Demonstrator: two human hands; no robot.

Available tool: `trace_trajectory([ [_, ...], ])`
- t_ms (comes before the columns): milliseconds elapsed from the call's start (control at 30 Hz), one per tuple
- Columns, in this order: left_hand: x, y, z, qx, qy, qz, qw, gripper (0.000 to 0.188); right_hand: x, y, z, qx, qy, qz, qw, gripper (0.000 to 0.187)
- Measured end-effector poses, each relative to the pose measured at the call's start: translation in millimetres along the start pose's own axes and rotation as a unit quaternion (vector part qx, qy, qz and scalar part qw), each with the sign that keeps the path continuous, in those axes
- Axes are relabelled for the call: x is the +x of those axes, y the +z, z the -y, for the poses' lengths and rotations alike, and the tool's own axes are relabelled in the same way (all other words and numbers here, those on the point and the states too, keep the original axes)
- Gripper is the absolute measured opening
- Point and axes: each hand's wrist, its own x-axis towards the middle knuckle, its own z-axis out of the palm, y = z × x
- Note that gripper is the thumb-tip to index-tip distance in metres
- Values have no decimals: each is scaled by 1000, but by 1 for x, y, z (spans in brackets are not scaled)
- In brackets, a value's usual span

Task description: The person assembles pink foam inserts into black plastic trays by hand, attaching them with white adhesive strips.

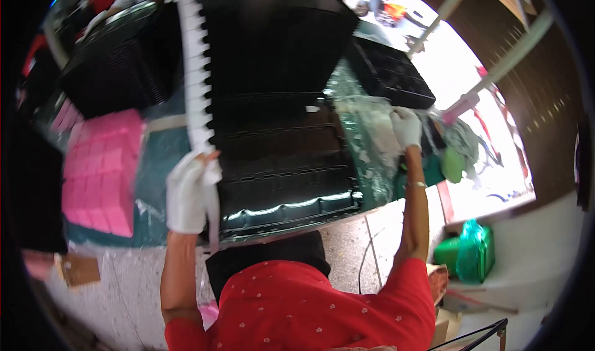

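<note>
My left hand (188, 190), in a white glove with bare fingertips showing, is closed around the lower end of a long white strip (197, 84) with a notched right edge. The strip runs away from me along the left side of a black plastic tray (282, 165) with rows of compartments. Over on the right, my gloved right hand (407, 128) is curled shut beside a crumpled clear plastic bag (377, 125). What its fingers hold, if anything, is hidden. A small white piece (312, 109) lies on the tray.
Pink blocks (102, 171) sit at the left, below a stack of black trays (124, 69). Tall black trays (273, 35) rise at the back, and another black tray (393, 72) lies at right. A green bin (480, 255) stands on the floor. Another person's arm shows far left.
</note>
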Motion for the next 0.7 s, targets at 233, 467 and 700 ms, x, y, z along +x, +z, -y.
trace_trajectory([
  [233,13,47,-3,-21,16,-28,999,32,-135,-19,253,567,-55,361,738,57],
  [467,7,23,-21,119,40,-45,991,24,-175,-5,324,627,14,518,581,44],
  [700,23,-6,-26,37,-34,-12,999,20,-167,-24,323,623,105,551,546,54],
])
